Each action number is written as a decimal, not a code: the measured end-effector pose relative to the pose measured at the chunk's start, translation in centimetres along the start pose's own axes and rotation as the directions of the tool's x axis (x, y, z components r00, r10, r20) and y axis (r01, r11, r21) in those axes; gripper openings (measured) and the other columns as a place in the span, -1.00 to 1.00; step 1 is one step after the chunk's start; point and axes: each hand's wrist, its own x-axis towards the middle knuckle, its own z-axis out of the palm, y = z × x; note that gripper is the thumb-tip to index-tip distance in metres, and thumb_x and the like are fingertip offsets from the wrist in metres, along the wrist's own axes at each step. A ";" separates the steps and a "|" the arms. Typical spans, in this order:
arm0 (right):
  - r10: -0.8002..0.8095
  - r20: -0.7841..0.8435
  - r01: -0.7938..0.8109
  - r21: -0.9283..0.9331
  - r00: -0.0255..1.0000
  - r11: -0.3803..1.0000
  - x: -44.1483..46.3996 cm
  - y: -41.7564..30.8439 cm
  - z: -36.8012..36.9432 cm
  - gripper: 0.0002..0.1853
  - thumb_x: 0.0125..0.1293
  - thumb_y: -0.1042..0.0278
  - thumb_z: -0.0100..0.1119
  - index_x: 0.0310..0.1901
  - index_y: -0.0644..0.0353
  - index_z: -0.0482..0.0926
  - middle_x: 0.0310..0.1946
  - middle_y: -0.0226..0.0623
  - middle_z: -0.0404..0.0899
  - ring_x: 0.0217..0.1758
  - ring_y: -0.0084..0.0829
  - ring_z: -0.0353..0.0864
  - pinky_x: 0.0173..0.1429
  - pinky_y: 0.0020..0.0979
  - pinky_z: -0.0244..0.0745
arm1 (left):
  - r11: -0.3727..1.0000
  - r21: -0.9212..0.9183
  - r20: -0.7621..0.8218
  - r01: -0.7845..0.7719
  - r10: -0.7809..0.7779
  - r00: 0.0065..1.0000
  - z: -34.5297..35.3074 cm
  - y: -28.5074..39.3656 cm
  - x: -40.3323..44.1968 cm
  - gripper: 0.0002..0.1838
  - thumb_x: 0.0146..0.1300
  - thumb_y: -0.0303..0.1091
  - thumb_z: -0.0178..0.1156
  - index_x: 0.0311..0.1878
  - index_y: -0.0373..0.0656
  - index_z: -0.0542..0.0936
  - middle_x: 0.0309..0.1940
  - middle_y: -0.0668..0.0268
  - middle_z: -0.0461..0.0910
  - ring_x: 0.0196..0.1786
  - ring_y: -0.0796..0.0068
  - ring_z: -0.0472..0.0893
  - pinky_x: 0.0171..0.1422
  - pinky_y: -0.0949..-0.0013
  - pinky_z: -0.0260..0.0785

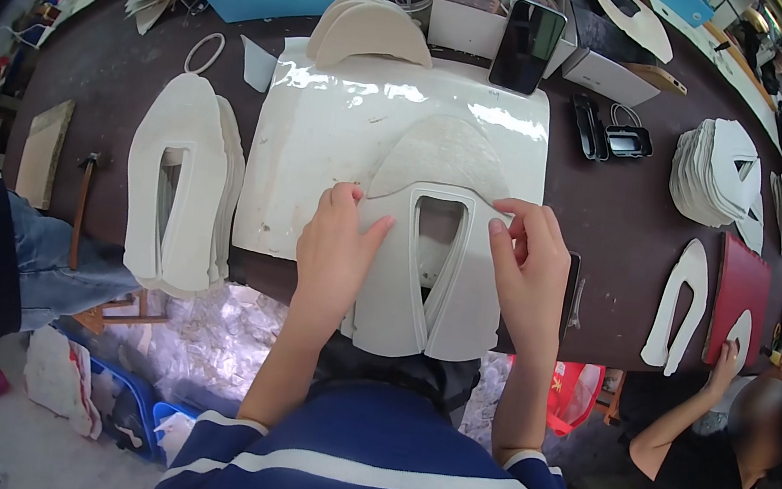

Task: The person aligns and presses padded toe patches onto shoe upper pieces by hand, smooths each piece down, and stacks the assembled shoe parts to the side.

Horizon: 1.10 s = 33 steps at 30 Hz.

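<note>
A pale shoe upper piece [395, 286] with a long central opening lies in front of me, its lower end over the table's front edge. A rounded toe piece [445, 156] sits against its far end on a white board [309, 151]. My left hand [335, 246] is at the left side of the seam, thumb on the upper piece and fingers curled apart from it. On the other side, my right hand [531, 266] has index finger and thumb close together at the right corner of the toe piece. The undersides of the pieces are hidden.
Stacked uppers [150, 198] stand left, near a hammer [82, 208]. Toe pieces [373, 29] and a phone [527, 47] lie at the board's far edge. More cut pieces [710, 176] are right, where another person's hand [725, 365] touches a red board [741, 287].
</note>
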 end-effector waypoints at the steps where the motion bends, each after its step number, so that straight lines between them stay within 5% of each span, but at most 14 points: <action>1: -0.020 0.021 0.020 -0.003 1.000 1.000 0.0 -0.3 0.2 -0.83 0.30 0.45 0.20 -0.09 0.22 0.59 -0.37 -0.25 0.44 -0.38 -0.39 0.48 -0.35 -0.37 0.39 | 1.000 0.005 0.010 0.004 -0.004 1.000 -0.1 0.0 0.1 -0.52 0.12 -0.21 0.41 0.00 -0.26 0.48 -0.31 0.20 0.49 -0.24 0.22 0.53 -0.09 0.23 0.41; 6: -0.138 0.097 0.130 0.084 0.986 0.988 0.3 -1.2 1.5 -0.83 0.30 0.45 0.19 -0.09 0.22 0.59 -0.34 -0.22 0.46 -0.35 -0.31 0.54 -0.29 -0.33 0.43 | 0.998 -0.058 0.140 0.022 -0.013 0.990 -1.1 0.0 1.0 -0.59 0.14 -0.23 0.38 -0.04 -0.21 0.47 -0.14 0.14 0.55 -0.10 0.09 0.61 -0.05 0.12 0.46; 9: -0.175 0.140 0.163 0.088 0.975 0.983 0.7 -1.8 2.0 -0.83 0.30 0.46 0.18 -0.09 0.23 0.59 -0.33 -0.20 0.48 -0.33 -0.27 0.57 -0.25 -0.30 0.46 | 0.980 -0.171 0.125 -0.103 0.126 0.984 -0.2 -1.2 1.2 -0.61 0.13 -0.24 0.39 -0.07 -0.20 0.49 -0.15 0.15 0.53 -0.12 0.08 0.61 -0.07 0.12 0.45; 15: -0.204 0.175 0.189 0.097 0.963 0.977 0.7 -2.4 2.3 -0.84 0.30 0.47 0.17 -0.10 0.24 0.58 -0.31 -0.19 0.49 -0.30 -0.24 0.59 -0.20 -0.28 0.49 | 0.996 0.009 -0.029 -0.091 0.092 0.995 -0.1 -0.2 0.0 -0.53 0.14 -0.25 0.39 0.07 -0.19 0.51 -0.07 0.15 0.48 -0.11 0.08 0.62 -0.09 0.14 0.47; 21: -0.196 0.186 0.181 0.098 0.963 0.979 0.4 -2.2 2.3 -0.84 0.29 0.47 0.18 -0.10 0.23 0.58 -0.31 -0.19 0.49 -0.29 -0.23 0.59 -0.19 -0.28 0.49 | 0.997 -0.015 -0.069 -0.078 0.076 0.995 0.2 0.2 -0.6 -0.52 0.13 -0.25 0.40 0.09 -0.21 0.54 -0.05 0.15 0.50 -0.06 0.14 0.60 0.00 0.16 0.45; 24: -0.216 0.190 0.201 0.095 0.958 0.975 0.5 -2.1 2.4 -0.81 0.26 0.46 0.21 -0.09 0.23 0.58 -0.28 -0.19 0.51 -0.25 -0.22 0.60 -0.15 -0.27 0.50 | 0.982 -0.064 -0.150 -0.179 0.168 0.974 0.0 0.0 -0.2 -0.56 0.16 -0.34 0.36 0.09 -0.23 0.50 -0.10 0.14 0.50 -0.14 0.13 0.62 -0.11 0.17 0.47; 27: -0.343 0.159 0.338 0.060 0.926 0.939 1.3 -1.8 3.1 -0.72 0.22 0.41 0.27 -0.03 0.21 0.57 -0.18 -0.19 0.54 -0.13 -0.18 0.61 -0.02 -0.25 0.52 | 0.926 -0.366 0.185 0.094 -0.026 0.982 -1.7 0.8 0.3 -0.61 0.20 -0.40 0.32 0.09 -0.27 0.52 -0.14 0.16 0.58 -0.13 0.34 0.60 -0.08 0.29 0.45; 29: -0.519 0.097 0.524 -0.031 0.849 0.851 2.4 -1.4 3.7 -0.65 0.20 0.37 0.31 0.02 0.19 0.56 -0.08 -0.18 0.57 -0.03 -0.16 0.61 0.08 -0.23 0.51 | 0.804 -0.590 0.206 0.079 0.055 0.977 -1.7 0.6 0.3 -0.63 0.24 -0.43 0.28 0.10 -0.30 0.55 -0.17 0.18 0.62 -0.13 0.46 0.57 -0.06 0.36 0.43; 33: -0.516 0.154 0.505 0.107 0.843 0.857 3.3 -1.0 4.3 -0.57 0.17 0.33 0.34 0.09 0.18 0.54 0.06 -0.19 0.57 0.09 -0.13 0.58 0.17 -0.22 0.48 | 0.663 -0.749 0.214 -0.010 0.256 0.943 -1.4 -1.0 0.4 -0.65 0.33 -0.45 0.22 0.16 -0.32 0.55 -0.11 0.33 0.65 -0.13 0.63 0.58 -0.02 0.49 0.46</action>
